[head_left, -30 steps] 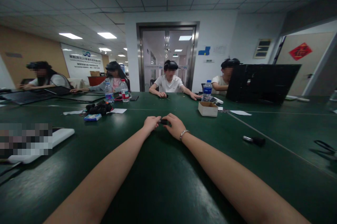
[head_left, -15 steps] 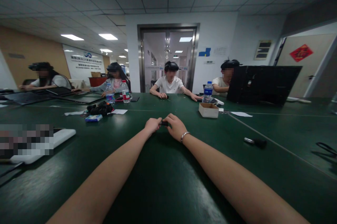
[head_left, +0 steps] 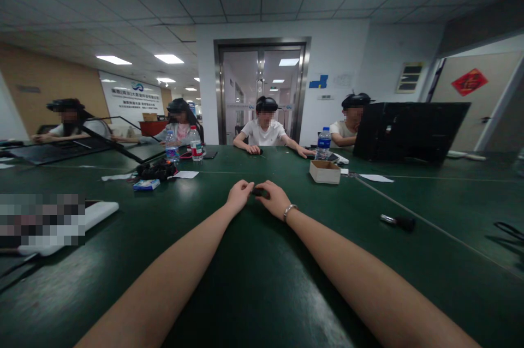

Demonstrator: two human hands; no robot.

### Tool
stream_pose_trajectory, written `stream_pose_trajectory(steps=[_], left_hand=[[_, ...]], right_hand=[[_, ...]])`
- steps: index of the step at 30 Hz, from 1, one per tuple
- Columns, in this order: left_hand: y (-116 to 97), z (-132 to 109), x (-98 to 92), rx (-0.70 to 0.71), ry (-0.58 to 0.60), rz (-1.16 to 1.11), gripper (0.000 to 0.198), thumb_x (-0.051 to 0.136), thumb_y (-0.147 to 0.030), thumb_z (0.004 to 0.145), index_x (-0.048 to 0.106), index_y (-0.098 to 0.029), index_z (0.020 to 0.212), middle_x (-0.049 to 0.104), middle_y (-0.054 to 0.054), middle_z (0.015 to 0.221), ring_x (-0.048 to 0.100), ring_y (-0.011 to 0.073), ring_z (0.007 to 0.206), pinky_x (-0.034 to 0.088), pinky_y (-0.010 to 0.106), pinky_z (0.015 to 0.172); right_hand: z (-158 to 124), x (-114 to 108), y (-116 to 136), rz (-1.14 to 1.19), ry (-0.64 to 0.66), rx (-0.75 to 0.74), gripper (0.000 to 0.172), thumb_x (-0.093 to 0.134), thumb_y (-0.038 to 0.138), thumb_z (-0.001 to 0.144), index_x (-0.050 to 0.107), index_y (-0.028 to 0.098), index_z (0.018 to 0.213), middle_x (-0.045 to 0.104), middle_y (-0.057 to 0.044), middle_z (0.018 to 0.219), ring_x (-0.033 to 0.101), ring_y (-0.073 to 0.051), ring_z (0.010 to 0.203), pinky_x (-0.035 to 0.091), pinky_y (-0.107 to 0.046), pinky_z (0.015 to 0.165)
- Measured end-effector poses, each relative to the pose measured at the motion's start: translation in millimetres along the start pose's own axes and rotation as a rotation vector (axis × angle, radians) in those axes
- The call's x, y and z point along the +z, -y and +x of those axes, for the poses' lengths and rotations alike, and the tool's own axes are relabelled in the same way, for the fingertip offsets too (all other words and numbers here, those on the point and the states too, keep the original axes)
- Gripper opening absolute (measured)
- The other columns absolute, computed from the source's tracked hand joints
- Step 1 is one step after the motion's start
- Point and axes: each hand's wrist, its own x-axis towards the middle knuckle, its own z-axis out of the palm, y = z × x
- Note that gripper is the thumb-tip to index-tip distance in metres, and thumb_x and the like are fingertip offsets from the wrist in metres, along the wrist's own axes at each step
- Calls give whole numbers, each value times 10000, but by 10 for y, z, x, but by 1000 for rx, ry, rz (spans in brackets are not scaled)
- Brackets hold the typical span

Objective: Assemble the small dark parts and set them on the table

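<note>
Ample tabletop (head_left: 305, 191) between right hand (head_left: 275, 199) and box (head_left: 325, 175)

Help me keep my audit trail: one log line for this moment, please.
right hand: holds small dark object | left hand: close by, contact unclear | open box: on green table

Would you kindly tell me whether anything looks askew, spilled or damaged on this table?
The thin black frame toward the far left is tilted up rather than lying flat on the green table. I see no spill; the small dark object in the right hand is too small to check for damage.
</note>
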Motion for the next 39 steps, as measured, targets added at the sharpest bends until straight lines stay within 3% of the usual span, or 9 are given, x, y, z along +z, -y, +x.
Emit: stream_pose_trajectory(steps=[4,7,12,16,19,24,28,33,39], left_hand=[[-42,-14,10,53,30,-242,263,670,-301,647,571,-152,840,609,21,757,554,94,655,431,199,607],[-53,-8,22,-56,71,-356,316,668,-334,663,558,-151,896,616,49,841,587,106,693,448,217,619],[-65,-6,40,-126,124,-271,262,601,-376,728,553,-124,781,587,34,702,552,89,574,415,197,520],[-61,-7,29,-87,72,-314,311,659,-307,688,539,-155,931,604,43,823,575,96,671,443,208,594],[-32,13,28,-171,115,-269,307,558,-411,757,550,-120,854,593,56,746,560,103,592,428,225,546],[-5,27,48,-29,126,-208,304,665,-344,671,565,-132,865,602,37,772,549,92,635,417,204,570],[-20,13,38,-117,143,-192,327,571,-432,734,561,-118,823,588,36,688,537,100,582,418,231,560],[-11,14,26,16,140,-202,344,697,-339,632,568,-144,884,611,37,791,564,109,681,430,232,636],[10,27,42,-89,184,-165,310,540,-421,764,549,-115,809,566,27,655,521,96,553,425,245,570]], right_hand=[[17,51,-98,177,-80,204,315,615,277,706,553,204,1007,561,7,825,477,-90,600,428,-254,622],[27,92,-149,284,-108,302,294,595,320,711,540,199,973,563,15,790,506,-93,597,445,-252,601],[35,104,-142,391,-77,356,261,594,325,708,554,188,926,575,19,742,518,-85,537,450,-236,542],[41,69,-117,477,-97,423,226,573,294,729,562,173,919,574,24,685,508,-73,474,433,-216,487],[48,60,-131,511,-106,442,221,568,283,738,571,168,927,569,27,663,506,-66,455,425,-202,467],[59,68,-157,538,-131,478,218,575,271,737,584,164,927,564,28,650,509,-63,441,417,-189,440],[60,77,-158,550,-118,456,207,586,263,732,594,163,913,569,28,634,507,-60,433,416,-182,435],[62,76,-152,550,-128,472,196,588,254,733,600,164,907,572,26,638,505,-60,435,419,-185,439],[55,71,-149,534,-135,445,199,585,263,735,607,169,909,570,28,625,508,-63,427,420,-192,441]])
